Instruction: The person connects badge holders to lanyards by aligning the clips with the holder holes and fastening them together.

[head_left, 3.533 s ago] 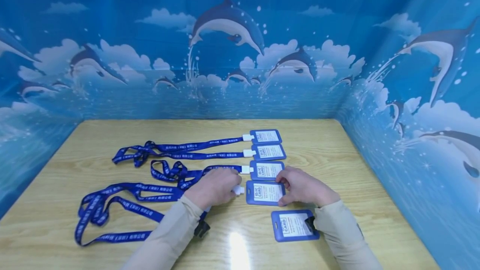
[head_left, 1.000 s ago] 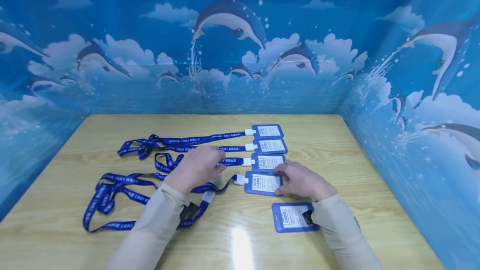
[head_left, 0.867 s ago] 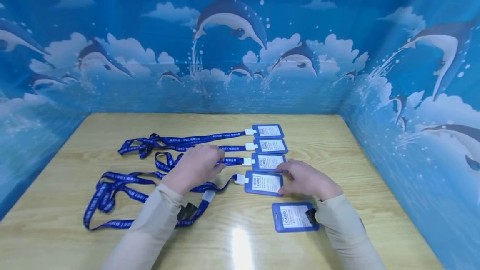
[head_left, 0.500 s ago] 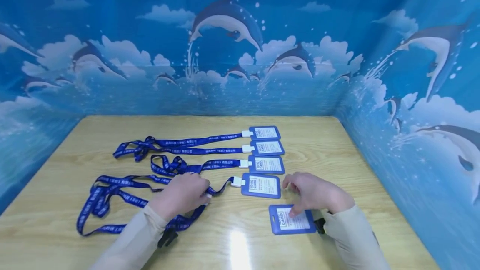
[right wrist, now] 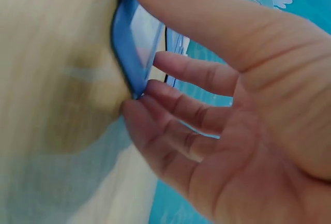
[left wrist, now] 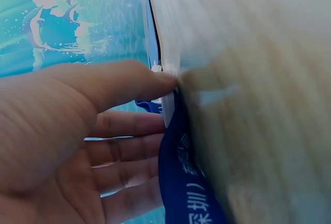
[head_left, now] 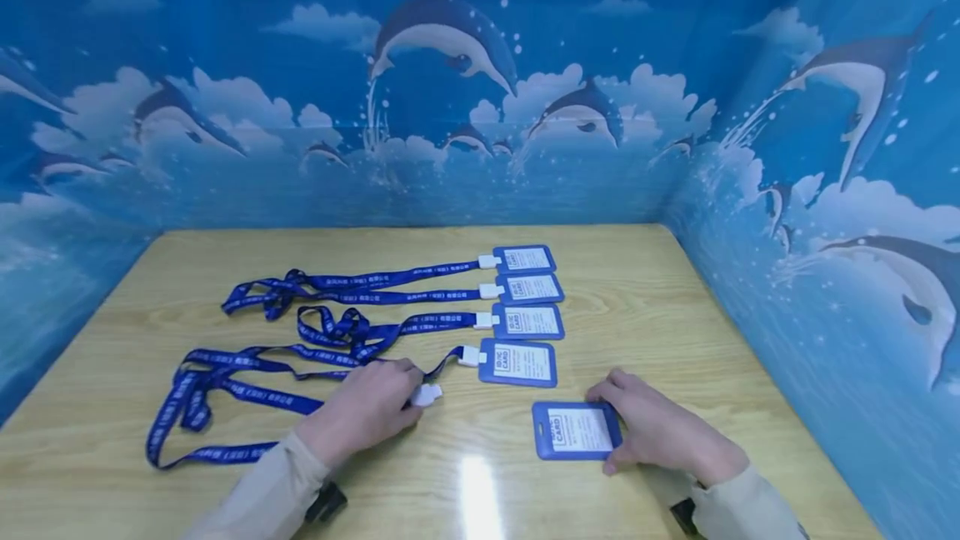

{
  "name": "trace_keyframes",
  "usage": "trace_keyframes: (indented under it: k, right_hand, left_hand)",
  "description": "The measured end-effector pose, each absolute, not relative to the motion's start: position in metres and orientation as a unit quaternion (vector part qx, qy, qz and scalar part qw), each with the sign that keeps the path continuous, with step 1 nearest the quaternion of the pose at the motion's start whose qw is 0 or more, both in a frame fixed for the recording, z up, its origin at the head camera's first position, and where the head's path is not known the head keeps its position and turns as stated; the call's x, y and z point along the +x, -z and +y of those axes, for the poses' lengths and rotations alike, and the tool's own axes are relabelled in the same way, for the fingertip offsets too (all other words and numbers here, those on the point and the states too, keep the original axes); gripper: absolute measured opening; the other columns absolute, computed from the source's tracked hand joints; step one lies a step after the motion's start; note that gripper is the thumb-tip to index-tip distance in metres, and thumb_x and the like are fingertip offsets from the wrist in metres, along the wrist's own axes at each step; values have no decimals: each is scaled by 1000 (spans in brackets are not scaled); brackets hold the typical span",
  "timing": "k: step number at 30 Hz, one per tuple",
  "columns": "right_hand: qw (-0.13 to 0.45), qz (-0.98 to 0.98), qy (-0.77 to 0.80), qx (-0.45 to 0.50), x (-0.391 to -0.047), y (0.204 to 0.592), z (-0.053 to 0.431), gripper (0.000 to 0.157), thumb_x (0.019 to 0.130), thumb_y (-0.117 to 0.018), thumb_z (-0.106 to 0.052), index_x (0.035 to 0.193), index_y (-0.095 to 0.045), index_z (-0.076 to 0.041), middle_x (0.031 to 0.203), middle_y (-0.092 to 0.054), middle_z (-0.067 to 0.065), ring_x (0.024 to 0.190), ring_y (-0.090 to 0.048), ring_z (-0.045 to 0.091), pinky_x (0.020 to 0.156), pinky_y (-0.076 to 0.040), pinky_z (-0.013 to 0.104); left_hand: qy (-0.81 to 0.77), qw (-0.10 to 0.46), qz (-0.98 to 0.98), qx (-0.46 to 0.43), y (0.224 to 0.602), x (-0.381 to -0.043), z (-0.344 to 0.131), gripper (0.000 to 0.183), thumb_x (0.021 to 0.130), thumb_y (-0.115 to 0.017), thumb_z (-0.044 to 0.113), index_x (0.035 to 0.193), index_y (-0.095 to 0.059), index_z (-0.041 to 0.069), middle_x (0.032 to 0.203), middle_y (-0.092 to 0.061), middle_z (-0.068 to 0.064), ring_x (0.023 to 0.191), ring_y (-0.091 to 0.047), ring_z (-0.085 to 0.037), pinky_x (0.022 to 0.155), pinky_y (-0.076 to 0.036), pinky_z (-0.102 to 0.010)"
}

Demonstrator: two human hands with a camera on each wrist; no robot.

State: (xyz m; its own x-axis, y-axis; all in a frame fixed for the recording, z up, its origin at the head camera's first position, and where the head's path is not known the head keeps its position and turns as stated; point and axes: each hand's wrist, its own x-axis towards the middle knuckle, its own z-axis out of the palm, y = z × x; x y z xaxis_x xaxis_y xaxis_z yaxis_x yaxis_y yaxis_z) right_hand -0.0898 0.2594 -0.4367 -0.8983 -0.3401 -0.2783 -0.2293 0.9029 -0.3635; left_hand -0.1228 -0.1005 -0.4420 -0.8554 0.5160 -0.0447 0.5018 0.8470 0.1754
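Note:
My left hand (head_left: 363, 411) pinches the white clip (head_left: 426, 395) of a blue lanyard (head_left: 255, 395) between thumb and forefinger, low over the table. In the left wrist view, its printed strap (left wrist: 181, 172) runs down past the other fingers. My right hand (head_left: 660, 432) grips the right end of the nearest blue ID card holder (head_left: 577, 430), thumb at the lower corner and fingertips at the upper one. That holder lies flat with its slot facing left and no lanyard on it. The right wrist view shows the fingertips right at the corner of the holder (right wrist: 129, 43).
Several ID card holders with clipped lanyards lie in a column behind the hands; the closest holder (head_left: 517, 362) has a strap passing behind my left hand. Tangled straps (head_left: 187, 407) spread on the left of the wooden table (head_left: 675, 315). A dolphin-print curtain (head_left: 450, 107) borders the table.
My right hand has left the fourth holder and moved down to the nearest one. My left hand has let go near the fourth lanyard, moved down and taken the loose lanyard's clip.

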Motion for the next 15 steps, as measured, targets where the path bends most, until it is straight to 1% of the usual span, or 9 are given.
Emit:
trace_keyframes:
  k: [4, 9, 12, 15]
  right_hand:
    - [161, 959, 172, -160, -87, 437, 263, 74, 58, -97, -31, 123, -67, -10, 111, -57, -3, 96, -52, 12, 88, -55, 40]
    - [146, 957, 185, -171, -84, 439, 268, 75, 60, -96, -33, 125, -67, -9, 113, -58, -1, 97, -54, 12, 87, -55, 40]
    - [140, 955, 193, -178, -83, 442, 269, 75, 62, -95, -35, 126, -66, -8, 113, -58, 0, 96, -53, 12, 85, -55, 37]
    - [124, 953, 194, -196, -83, 445, 268, 73, 65, -93, -37, 126, -67, -7, 113, -58, 0, 96, -53, 12, 84, -55, 34]
  left_hand:
    - [-89, 36, 959, 267, 442, -120, -100, 27, 81, -84, 24, 99, -72, 7, 88, -68, 0, 67, -58, -11, 58, -54, -25]
    - [-71, 21, 957, 279, 445, -119, -99, 32, 81, -84, 30, 103, -74, 10, 92, -69, 1, 74, -61, -12, 61, -56, -26]
    - [-63, 13, 954, 293, 447, -117, -99, 29, 82, -83, 32, 100, -75, 11, 90, -67, 1, 73, -60, -11, 60, -54, -25]
    - [-65, 6, 951, 303, 448, -114, -100, 24, 83, -82, 30, 95, -74, 11, 85, -65, 2, 69, -57, -9, 57, -51, -22]
